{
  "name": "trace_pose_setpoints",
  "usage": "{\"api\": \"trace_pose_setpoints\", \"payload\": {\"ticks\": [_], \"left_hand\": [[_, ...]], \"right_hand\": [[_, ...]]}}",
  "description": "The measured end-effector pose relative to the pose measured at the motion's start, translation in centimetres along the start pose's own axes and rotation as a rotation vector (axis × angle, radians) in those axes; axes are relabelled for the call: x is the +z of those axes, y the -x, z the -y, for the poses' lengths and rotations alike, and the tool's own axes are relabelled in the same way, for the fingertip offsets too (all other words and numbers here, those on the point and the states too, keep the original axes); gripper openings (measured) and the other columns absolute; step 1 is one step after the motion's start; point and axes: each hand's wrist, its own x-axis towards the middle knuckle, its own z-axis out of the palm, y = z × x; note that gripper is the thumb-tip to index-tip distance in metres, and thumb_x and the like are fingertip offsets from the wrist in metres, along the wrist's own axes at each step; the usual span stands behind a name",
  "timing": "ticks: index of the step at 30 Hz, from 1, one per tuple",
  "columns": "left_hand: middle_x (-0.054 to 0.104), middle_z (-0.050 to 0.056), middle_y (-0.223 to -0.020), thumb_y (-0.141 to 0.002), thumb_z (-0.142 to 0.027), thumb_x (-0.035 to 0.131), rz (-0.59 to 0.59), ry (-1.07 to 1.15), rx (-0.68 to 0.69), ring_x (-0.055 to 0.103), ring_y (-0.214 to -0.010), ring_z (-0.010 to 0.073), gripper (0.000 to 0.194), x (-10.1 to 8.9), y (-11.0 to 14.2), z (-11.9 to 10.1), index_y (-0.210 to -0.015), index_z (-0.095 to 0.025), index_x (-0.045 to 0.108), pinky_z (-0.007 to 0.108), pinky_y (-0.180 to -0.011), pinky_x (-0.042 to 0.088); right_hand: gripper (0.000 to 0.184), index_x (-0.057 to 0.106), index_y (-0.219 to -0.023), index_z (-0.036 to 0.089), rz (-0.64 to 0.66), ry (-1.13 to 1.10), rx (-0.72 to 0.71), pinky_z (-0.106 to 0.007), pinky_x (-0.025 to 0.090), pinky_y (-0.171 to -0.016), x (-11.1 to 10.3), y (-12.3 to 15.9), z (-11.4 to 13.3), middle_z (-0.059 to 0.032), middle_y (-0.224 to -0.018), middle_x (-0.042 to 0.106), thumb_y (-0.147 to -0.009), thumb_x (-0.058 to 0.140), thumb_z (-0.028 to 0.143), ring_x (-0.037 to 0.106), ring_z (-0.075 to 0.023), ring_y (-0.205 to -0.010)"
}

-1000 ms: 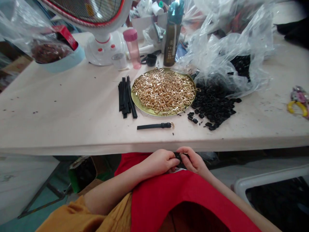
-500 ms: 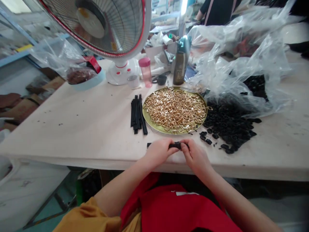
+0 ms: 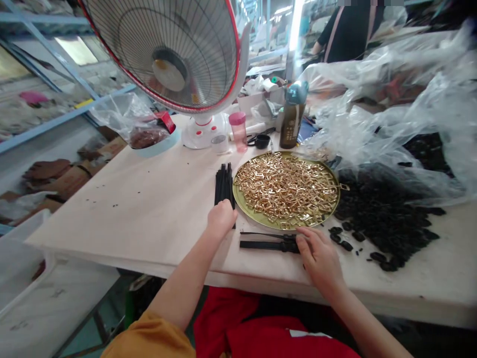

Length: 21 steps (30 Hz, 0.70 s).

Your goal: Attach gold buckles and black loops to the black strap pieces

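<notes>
Black straps (image 3: 224, 180) lie in a bundle left of the tray. My left hand (image 3: 221, 218) is closed at the near end of that bundle, its fingertips mostly hidden, gripping strap ends. Before me, a black strap (image 3: 261, 245) lies crosswise with a dark bulky part towards its right end, and a thinner black strip runs just behind it. My right hand (image 3: 321, 256) has its thumb and fingers on that right end, which it partly covers. Small gold metal buckles (image 3: 286, 186) fill the round tray (image 3: 249, 215) beyond my hands.
A heap of small black parts (image 3: 387, 223) spreads on the right beside clear plastic bags (image 3: 421, 99). Behind the tray stand a dark bottle (image 3: 291, 124), a pink-lidded cup (image 3: 238, 132) and a fan (image 3: 201, 132). A person in dark clothes (image 3: 352, 32) is further back.
My left hand has let go of the strap that both hands held and moved left to the bundle. My right hand stays at the strap's right end, now on the table. The view has shifted.
</notes>
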Motion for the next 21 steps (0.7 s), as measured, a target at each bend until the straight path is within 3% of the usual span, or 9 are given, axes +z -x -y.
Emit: {"api": "trace_pose_setpoints", "payload": {"ticks": [4, 7, 10, 12, 13, 17, 19, 21], "left_hand": [[0.064, 0.014, -0.088, -0.08, -0.022, 0.039, 0.015, -0.002, -0.039, 0.062, -0.083, 0.024, 0.024, -0.5, 0.3, -0.2, -0.098, -0.012, 0.053, 0.03, -0.067, 0.044], [0.065, 0.013, -0.087, -0.082, -0.023, 0.035, -0.019, -0.01, -0.08, 0.062, -0.082, 0.024, 0.028, -2.1, 1.6, 0.5, -0.102, -0.013, 0.053, 0.03, -0.066, 0.043], [0.065, 0.009, -0.083, -0.085, -0.034, 0.032, -0.182, -0.036, -0.073, 0.061, -0.076, 0.0222, 0.032, -4.9, 4.1, 1.5, -0.1, -0.017, 0.054, 0.027, -0.061, 0.04], [0.065, 0.006, -0.085, -0.084, -0.041, 0.034, -0.305, -0.011, 0.031, 0.06, -0.075, 0.0207, 0.033, -6.9, 6.4, 1.6, -0.1, -0.02, 0.055, 0.026, -0.059, 0.038], [0.065, 0.005, -0.084, -0.083, -0.042, 0.036, -0.313, 0.01, 0.1, 0.059, -0.073, 0.0201, 0.032, -7.8, 7.7, 1.5, -0.096, -0.021, 0.057, 0.026, -0.058, 0.037], [0.065, 0.002, -0.073, -0.077, -0.041, 0.047, -0.083, 0.221, 0.468, 0.057, -0.067, 0.0191, 0.024, -10.2, 12.7, -1.0, -0.077, -0.023, 0.062, 0.027, -0.06, 0.038], [0.065, 0.002, -0.076, -0.075, -0.038, 0.05, 0.049, 0.471, 0.573, 0.057, -0.071, 0.0179, 0.02, -10.4, 14.5, -2.5, -0.08, -0.023, 0.063, 0.027, -0.064, 0.041], [0.064, 0.003, -0.084, -0.075, -0.035, 0.053, 0.171, 0.736, 0.626, 0.057, -0.073, 0.0164, 0.025, -10.1, 15.5, -3.9, -0.094, -0.023, 0.061, 0.026, -0.067, 0.044]], "right_hand": [[0.023, 0.057, -0.096, 0.017, -0.046, -0.083, 0.027, -0.039, 0.043, -0.083, -0.2, -0.1, 0.0, -0.01, -0.095, 0.06, -0.085, 0.042, 0.03, 0.053, -0.0222, -0.092], [0.022, 0.057, -0.096, 0.017, -0.104, -0.118, 0.025, -0.039, 0.042, -0.084, -0.6, 0.4, 0.1, -0.0095, -0.096, 0.059, -0.085, 0.041, 0.027, 0.053, -0.0216, -0.093], [0.021, 0.056, -0.098, 0.018, -0.119, -0.145, -0.004, -0.039, 0.042, -0.086, -1.7, 1.4, 0.7, -0.009, -0.097, 0.058, -0.086, 0.041, 0.024, 0.053, -0.0205, -0.095], [0.024, 0.053, -0.106, 0.018, -0.124, -0.148, -0.026, -0.038, 0.042, -0.086, -2.7, 2.1, 1.6, -0.0103, -0.104, 0.055, -0.086, 0.041, 0.024, 0.052, -0.0201, -0.098], [0.028, 0.05, -0.111, 0.019, -0.125, -0.141, -0.045, -0.038, 0.042, -0.086, -3.3, 2.3, 2.2, -0.0114, -0.11, 0.052, -0.085, 0.043, 0.024, 0.052, -0.0201, -0.099], [0.035, 0.048, -0.117, 0.022, -0.017, -0.074, -0.194, -0.04, 0.042, -0.085, -5.5, 2.4, 5.3, -0.0126, -0.116, 0.05, -0.083, 0.048, 0.03, 0.051, -0.0227, -0.099], [0.025, 0.056, -0.104, 0.02, 0.095, -0.118, -0.225, -0.039, 0.041, -0.082, -6.3, 2.4, 6.5, -0.0104, -0.101, 0.058, -0.085, 0.044, 0.031, 0.052, -0.0227, -0.093], [0.026, 0.058, -0.093, 0.019, 0.199, -0.286, -0.155, -0.035, 0.042, -0.076, -6.9, 2.8, 7.2, -0.0073, -0.085, 0.059, -0.088, 0.037, 0.033, 0.053, -0.0199, -0.084]]}}
